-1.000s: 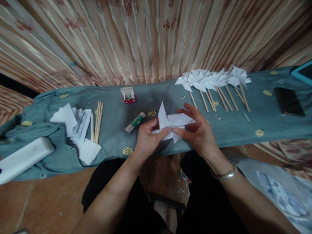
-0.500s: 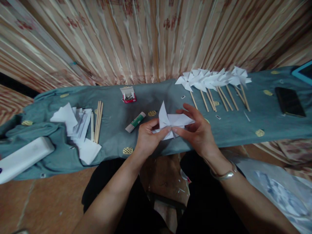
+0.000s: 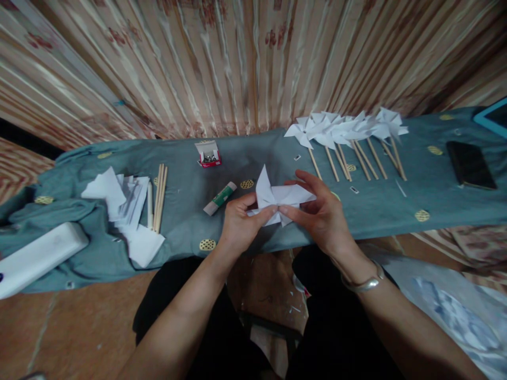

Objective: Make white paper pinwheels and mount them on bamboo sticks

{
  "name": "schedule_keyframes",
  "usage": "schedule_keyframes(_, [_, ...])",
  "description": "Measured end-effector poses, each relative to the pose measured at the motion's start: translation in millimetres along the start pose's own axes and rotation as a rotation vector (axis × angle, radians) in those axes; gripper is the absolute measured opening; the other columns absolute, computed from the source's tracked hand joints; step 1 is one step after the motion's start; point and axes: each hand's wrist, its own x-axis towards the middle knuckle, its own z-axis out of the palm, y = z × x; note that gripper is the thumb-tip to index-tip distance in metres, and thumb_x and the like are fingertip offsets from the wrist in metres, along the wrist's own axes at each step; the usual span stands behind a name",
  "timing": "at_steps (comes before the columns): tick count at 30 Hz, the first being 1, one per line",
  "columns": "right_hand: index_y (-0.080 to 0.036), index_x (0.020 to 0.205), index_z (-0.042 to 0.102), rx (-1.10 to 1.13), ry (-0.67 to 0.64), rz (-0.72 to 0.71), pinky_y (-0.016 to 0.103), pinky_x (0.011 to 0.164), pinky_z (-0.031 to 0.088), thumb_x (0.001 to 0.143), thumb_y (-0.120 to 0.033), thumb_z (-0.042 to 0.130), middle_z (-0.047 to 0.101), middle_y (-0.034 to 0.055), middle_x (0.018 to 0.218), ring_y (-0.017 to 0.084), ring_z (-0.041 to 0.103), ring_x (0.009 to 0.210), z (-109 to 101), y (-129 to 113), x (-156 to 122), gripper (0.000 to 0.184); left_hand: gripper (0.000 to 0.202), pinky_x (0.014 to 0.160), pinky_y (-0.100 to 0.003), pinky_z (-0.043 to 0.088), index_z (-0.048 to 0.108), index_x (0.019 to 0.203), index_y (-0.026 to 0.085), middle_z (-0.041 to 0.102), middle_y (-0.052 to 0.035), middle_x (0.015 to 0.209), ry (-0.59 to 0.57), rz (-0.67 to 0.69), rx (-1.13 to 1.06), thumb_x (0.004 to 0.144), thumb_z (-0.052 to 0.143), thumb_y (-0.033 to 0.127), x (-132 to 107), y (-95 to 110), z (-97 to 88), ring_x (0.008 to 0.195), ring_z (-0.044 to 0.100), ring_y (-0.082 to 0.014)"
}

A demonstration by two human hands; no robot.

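Observation:
Both hands hold a white paper pinwheel head [image 3: 277,196] just above the near edge of a low table under a blue-grey cloth [image 3: 186,211]. My left hand [image 3: 240,224] pinches the paper's centre from the left with thumb and forefinger. My right hand [image 3: 322,214] pinches it from the right, its other fingers curled behind the folded blades. A silver bangle [image 3: 364,282] is on my right wrist.
A glue stick [image 3: 220,198] and a red box of pins [image 3: 208,154] lie left of my hands. Cut white paper [image 3: 122,203] and wooden sticks [image 3: 159,196] are further left. Several finished pinwheels on sticks [image 3: 348,137] lie at the right, beside a dark phone [image 3: 470,165].
The pinwheel's lower blade has been folded in towards the centre, so less paper shows below my fingers. Both hands stay almost where they were.

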Motion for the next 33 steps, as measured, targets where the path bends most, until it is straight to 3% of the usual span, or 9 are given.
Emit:
schedule_keyframes(12, [-0.026, 0.123, 0.057, 0.013, 0.006, 0.016, 0.039, 0.075, 0.06, 0.057, -0.034, 0.088, 0.066, 0.0086, 0.117, 0.024, 0.068, 0.088, 0.6, 1.8, -0.2, 0.074, 0.021, 0.064, -0.029, 0.051, 0.077, 0.081, 0.017, 0.075, -0.0024, 0.076, 0.007, 0.001, -0.003, 0.062, 0.08, 0.026, 0.3, 0.5, 0.1, 0.065, 0.064, -0.0169])
schedule_keyframes(17, [-0.027, 0.124, 0.055, 0.018, 0.005, 0.029, 0.039, 0.075, 0.059, 0.056, -0.034, 0.088, 0.065, 0.0087, 0.119, 0.021, 0.067, 0.084, 0.6, 2.0, 0.0, 0.076, 0.021, 0.063, -0.027, 0.051, 0.076, 0.077, 0.016, 0.074, -0.0015, 0.074, 0.025, -0.048, -0.068, 0.059, 0.081, 0.025, 0.4, 1.2, 1.5, 0.063, 0.063, -0.0153])
schedule_keyframes(21, [-0.032, 0.125, 0.053, 0.118, 0.024, 0.016, 0.04, 0.083, 0.058, 0.058, -0.036, 0.087, 0.063, 0.0047, 0.122, 0.02, 0.065, 0.092, -4.0, 5.8, 4.7, 0.075, 0.023, 0.065, -0.028, 0.051, 0.075, 0.076, 0.017, 0.074, -0.0011, 0.074, 0.062, -0.086, -0.162, 0.057, 0.083, 0.025, 2.0, -0.8, 1.9, 0.063, 0.063, -0.0143])
schedule_keyframes(25, [-0.03, 0.109, 0.062, 0.235, 0.059, 0.122, 0.038, 0.089, 0.055, 0.059, -0.038, 0.086, 0.068, 0.0004, 0.105, 0.017, 0.066, 0.091, -6.6, 7.5, 8.9, 0.056, 0.026, 0.066, -0.027, 0.051, 0.075, 0.078, 0.017, 0.074, -0.0001, 0.074, 0.088, -0.111, -0.266, 0.055, 0.084, 0.023, 5.3, -3.4, 3.1, 0.064, 0.064, -0.0133])
schedule_keyframes(29, [-0.023, 0.082, 0.07, 0.324, -0.011, 0.294, 0.033, 0.076, 0.056, 0.059, -0.041, 0.085, 0.072, 0.0004, 0.082, 0.016, 0.066, 0.073, -0.6, 7.1, 7.0, 0.033, 0.026, 0.066, -0.025, 0.05, 0.074, 0.077, 0.016, 0.074, 0.0002, 0.073, 0.115, -0.131, -0.314, 0.053, 0.084, 0.021, 6.9, -4.0, 5.9, 0.063, 0.063, -0.0123])
schedule_keyframes(33, [-0.022, 0.072, 0.072, 0.341, -0.081, 0.335, 0.033, 0.072, 0.054, 0.056, -0.041, 0.087, 0.073, -0.0009, 0.074, 0.016, 0.065, 0.067, 6.2, 8.5, 4.1, 0.029, 0.027, 0.067, -0.027, 0.05, 0.074, 0.078, 0.016, 0.073, 0.0001, 0.073, 0.096, -0.154, -0.318, 0.053, 0.083, 0.021, 6.0, -4.4, 7.7, 0.062, 0.062, -0.0124])
